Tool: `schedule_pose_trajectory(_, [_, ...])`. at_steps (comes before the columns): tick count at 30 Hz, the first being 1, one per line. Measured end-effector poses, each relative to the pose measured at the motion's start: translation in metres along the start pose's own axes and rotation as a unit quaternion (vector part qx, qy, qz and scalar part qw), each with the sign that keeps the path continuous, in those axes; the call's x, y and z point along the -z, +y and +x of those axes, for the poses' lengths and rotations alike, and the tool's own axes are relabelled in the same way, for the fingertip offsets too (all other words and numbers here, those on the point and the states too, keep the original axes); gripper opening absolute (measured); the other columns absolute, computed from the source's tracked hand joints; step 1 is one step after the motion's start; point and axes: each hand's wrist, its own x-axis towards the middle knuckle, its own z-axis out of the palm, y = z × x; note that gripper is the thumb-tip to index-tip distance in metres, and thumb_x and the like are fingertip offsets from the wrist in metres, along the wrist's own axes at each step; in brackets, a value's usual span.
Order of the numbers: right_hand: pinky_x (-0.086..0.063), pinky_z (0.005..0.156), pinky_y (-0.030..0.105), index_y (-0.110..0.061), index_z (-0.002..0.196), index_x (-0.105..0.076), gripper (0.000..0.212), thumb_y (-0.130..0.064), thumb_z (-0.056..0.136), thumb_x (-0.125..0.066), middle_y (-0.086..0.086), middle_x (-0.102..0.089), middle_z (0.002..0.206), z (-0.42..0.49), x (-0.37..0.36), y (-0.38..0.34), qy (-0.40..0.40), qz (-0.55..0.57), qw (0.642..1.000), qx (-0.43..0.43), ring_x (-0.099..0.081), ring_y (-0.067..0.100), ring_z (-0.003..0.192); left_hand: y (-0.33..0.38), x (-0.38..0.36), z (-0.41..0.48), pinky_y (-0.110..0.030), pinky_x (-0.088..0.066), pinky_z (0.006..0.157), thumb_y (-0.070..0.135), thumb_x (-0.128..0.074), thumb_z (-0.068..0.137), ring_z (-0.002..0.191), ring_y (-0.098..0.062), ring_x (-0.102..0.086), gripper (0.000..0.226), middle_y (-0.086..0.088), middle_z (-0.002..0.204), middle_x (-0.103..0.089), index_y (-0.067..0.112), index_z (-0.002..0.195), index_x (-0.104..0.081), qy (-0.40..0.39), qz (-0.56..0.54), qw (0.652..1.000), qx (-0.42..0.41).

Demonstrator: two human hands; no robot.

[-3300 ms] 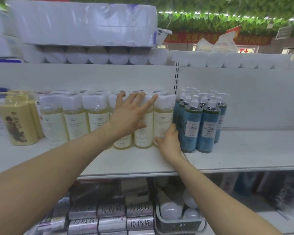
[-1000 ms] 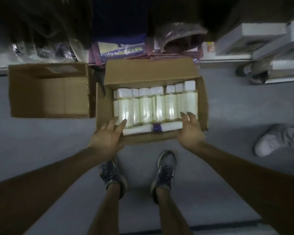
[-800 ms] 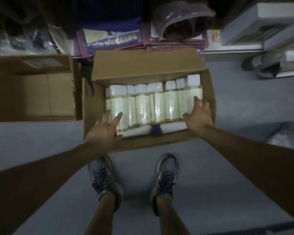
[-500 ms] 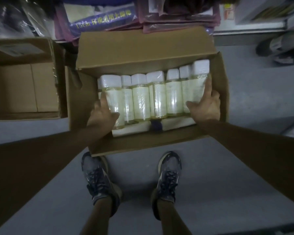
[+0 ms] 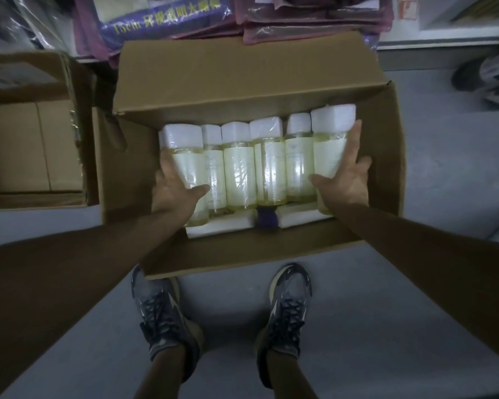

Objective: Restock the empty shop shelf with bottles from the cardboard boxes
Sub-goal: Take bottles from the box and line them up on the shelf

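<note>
An open cardboard box [image 5: 251, 254] stands on the floor in front of my feet. Inside it lies a row of several shrink-wrapped bottles [image 5: 239, 174] of pale yellow liquid with white caps. My left hand [image 5: 173, 191] presses flat against the left end of the row, thumb across the leftmost bottle's front. At the right end my right hand [image 5: 344, 180] presses against the rightmost bottle, fingers straight, thumb pointing inward. The row sits clamped between both hands. More white caps [image 5: 222, 226] of a lower layer show beneath. The shelf is out of view.
A second, empty cardboard box [image 5: 26, 145] stands to the left, touching the first. Plastic-wrapped purple packages [image 5: 162, 18] lie behind the boxes. My two shoes [image 5: 222, 309] stand just before the box. Another person's shoe [image 5: 490, 79] is at the far right on the grey floor.
I turned from the shelf down to the box. Over the last second both hands reached into it and closed in on the two ends of the bottle row.
</note>
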Motion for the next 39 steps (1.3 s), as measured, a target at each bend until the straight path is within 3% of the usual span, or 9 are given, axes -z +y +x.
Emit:
schedule_pose_trajectory(8, [-0.047,0.109,0.054,-0.049,0.164,0.006,0.133,-0.024,0.079,-0.093,0.014,-0.047,0.151,-0.019,-0.011,-0.008,-0.007,0.085,0.996,-0.039,-0.053,0.037,0.137,0.014,0.021,0.009,-0.048,-0.052,0.107,0.032,-0.098,0.073,0.138,-0.032,-0.052,0.109,-0.01,0.151,-0.05,0.021,0.157,-0.031,-0.048,-0.05,0.997,0.031])
schedule_pose_trajectory(15, [-0.034,0.11,0.027,-0.035,0.167,-0.014,0.123,-0.017,0.077,-0.096,0.002,-0.042,0.164,-0.067,-0.001,-0.043,-0.096,0.173,0.98,0.001,-0.041,0.025,0.151,0.024,0.054,-0.027,-0.041,-0.061,0.09,0.022,-0.099,0.068,0.113,-0.021,-0.067,0.073,0.002,0.124,-0.066,0.025,0.127,-0.055,-0.091,-0.138,0.986,0.007])
schedule_pose_trajectory(19, [-0.053,0.107,0.031,-0.032,0.163,-0.023,0.117,-0.014,0.074,-0.096,-0.002,-0.057,0.147,-0.104,0.025,-0.073,-0.131,0.213,0.968,0.02,-0.06,0.019,0.132,0.039,0.094,-0.062,-0.043,-0.06,0.094,0.022,-0.097,0.071,0.111,-0.015,-0.066,0.077,0.009,0.12,-0.066,0.034,0.128,-0.047,-0.139,-0.202,0.969,0.008])
schedule_pose_trajectory(22, [-0.049,0.076,0.003,-0.044,0.151,-0.031,0.105,-0.018,0.072,-0.095,-0.016,-0.062,0.129,-0.133,0.05,-0.095,-0.14,0.236,0.96,0.046,-0.065,-0.008,0.105,0.053,0.131,-0.094,-0.053,-0.06,0.099,0.022,-0.097,0.069,0.115,-0.021,-0.069,0.086,0.003,0.126,-0.069,0.029,0.139,-0.048,-0.182,-0.248,0.951,0.023])
schedule_pose_trajectory(24, [-0.045,0.068,-0.002,-0.057,0.138,-0.03,0.102,-0.017,0.071,-0.095,-0.03,-0.059,0.121,-0.151,0.071,-0.112,-0.146,0.249,0.955,0.064,-0.06,-0.023,0.099,0.065,0.159,-0.118,-0.055,-0.06,0.099,0.028,-0.097,0.06,0.116,-0.022,-0.069,0.094,0.002,0.128,-0.069,0.03,0.141,-0.048,-0.199,-0.264,0.944,0.019])
schedule_pose_trajectory(27, [-0.046,0.069,-0.002,-0.074,0.126,-0.029,0.104,-0.019,0.069,-0.096,-0.043,-0.062,0.109,-0.175,0.107,-0.138,-0.162,0.262,0.947,0.087,-0.06,-0.024,0.098,0.083,0.201,-0.154,-0.055,-0.06,0.1,0.037,-0.096,0.048,0.118,-0.021,-0.069,0.105,0.001,0.131,-0.067,0.031,0.14,-0.045,-0.21,-0.288,0.934,-0.001])
schedule_pose_trajectory(30, [-0.048,0.07,0.0,-0.06,0.143,-0.031,0.107,-0.025,0.067,-0.097,-0.049,-0.061,0.11,-0.201,0.149,-0.166,-0.181,0.272,0.939,0.107,-0.062,-0.021,0.1,0.099,0.25,-0.189,-0.051,-0.06,0.1,0.029,-0.097,0.054,0.119,-0.018,-0.068,0.105,0.001,0.134,-0.066,0.028,0.143,-0.042,-0.198,-0.308,0.93,-0.025])
schedule_pose_trajectory(35, [-0.055,0.07,0.008,-0.061,0.136,-0.038,0.1,-0.041,0.057,-0.094,-0.039,-0.068,0.111,-0.255,0.226,-0.216,-0.2,0.294,0.925,0.135,-0.068,-0.012,0.099,0.121,0.344,-0.259,-0.025,-0.063,0.079,0.017,-0.096,0.065,0.107,-0.005,-0.072,0.093,0.002,0.131,-0.068,0.03,0.141,-0.045,-0.175,-0.346,0.919,-0.067])
schedule_pose_trajectory(39, [-0.056,0.075,0.009,-0.057,0.139,-0.042,0.098,-0.033,0.06,-0.095,-0.033,-0.07,0.117,-0.302,0.289,-0.259,-0.206,0.301,0.912,0.187,-0.069,-0.008,0.104,0.134,0.423,-0.318,-0.048,-0.059,0.101,0.025,-0.094,0.06,0.121,-0.019,-0.067,0.098,0.001,0.133,-0.066,0.031,0.143,-0.042,-0.125,-0.354,0.923,-0.079])
